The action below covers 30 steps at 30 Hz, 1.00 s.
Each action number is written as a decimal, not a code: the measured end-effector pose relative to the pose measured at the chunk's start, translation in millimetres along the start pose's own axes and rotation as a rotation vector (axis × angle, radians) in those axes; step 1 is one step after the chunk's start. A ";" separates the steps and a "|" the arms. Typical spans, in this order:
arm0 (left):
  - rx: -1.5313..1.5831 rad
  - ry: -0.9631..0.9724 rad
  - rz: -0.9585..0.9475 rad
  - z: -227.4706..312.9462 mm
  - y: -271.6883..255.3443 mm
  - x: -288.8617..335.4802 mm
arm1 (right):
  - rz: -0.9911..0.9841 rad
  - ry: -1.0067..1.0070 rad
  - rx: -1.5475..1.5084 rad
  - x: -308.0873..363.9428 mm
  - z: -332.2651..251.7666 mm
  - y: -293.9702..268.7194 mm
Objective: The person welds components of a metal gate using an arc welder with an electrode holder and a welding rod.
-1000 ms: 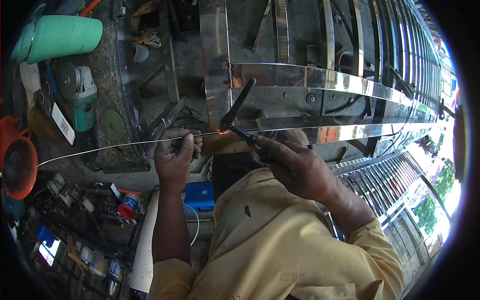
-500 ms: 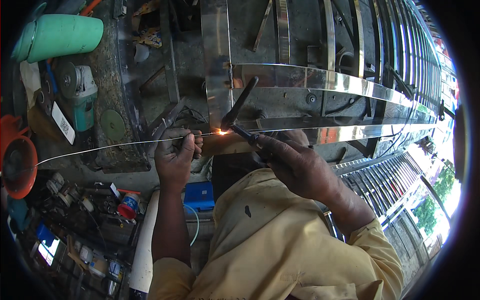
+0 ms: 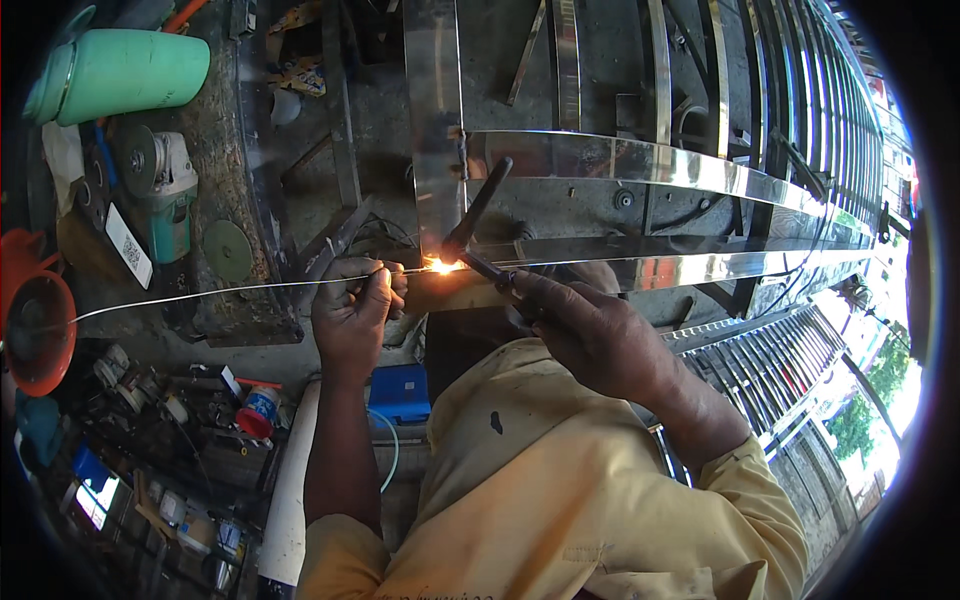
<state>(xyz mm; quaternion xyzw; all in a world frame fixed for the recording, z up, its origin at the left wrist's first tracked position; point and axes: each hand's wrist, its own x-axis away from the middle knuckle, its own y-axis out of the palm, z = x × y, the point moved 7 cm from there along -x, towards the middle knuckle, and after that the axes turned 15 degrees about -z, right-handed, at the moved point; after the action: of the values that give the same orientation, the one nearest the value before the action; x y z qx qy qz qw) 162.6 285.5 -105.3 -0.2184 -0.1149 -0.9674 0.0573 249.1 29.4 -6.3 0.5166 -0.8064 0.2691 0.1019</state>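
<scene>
Left hand (image 3: 352, 312) is closed tight around a long thin wire (image 3: 200, 292). That wire runs from the far left side, just above an orange bucket (image 3: 35, 330), all the way to a bright spark (image 3: 443, 265) in the middle. Up in the top left corner lies a green jug (image 3: 120, 70) on its side. Below it sits a green grinder (image 3: 160, 190) on the dirty workbench (image 3: 225, 150), with a round green disc (image 3: 228, 250) just beside it. Near the bottom left there are many small tools and a little red and white can (image 3: 260, 410).

The wire's tip touches the spark at the lower edge of a shiny steel frame (image 3: 640, 160). A dark welding torch (image 3: 480, 215) points down at the same spot. The right hand (image 3: 590, 335) grips the torch's handle, fingers wrapped around it. The frame's shiny bars stretch away to the right edge of the workbench. More shiny bars (image 3: 760, 365) lie lower down on the right. The person wears a yellow shirt (image 3: 560, 500).
</scene>
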 end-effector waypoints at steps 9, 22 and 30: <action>0.012 -0.038 0.010 3.7 2.5 -0.7 | -0.006 0.009 -0.042 1.3 5.1 4.0; 0.013 -0.009 -0.016 -1.9 -0.3 -0.6 | 0.014 0.002 -0.029 -0.4 1.8 2.4; 0.038 -0.030 0.004 -1.9 0.5 0.5 | 0.008 -0.008 0.009 -1.1 -0.8 0.8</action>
<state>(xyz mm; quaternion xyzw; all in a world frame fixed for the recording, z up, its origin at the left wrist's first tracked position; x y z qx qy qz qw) 161.5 284.6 -106.6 -0.2322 -0.1339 -0.9614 0.0617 248.7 30.9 -6.4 0.5148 -0.8077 0.2712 0.0951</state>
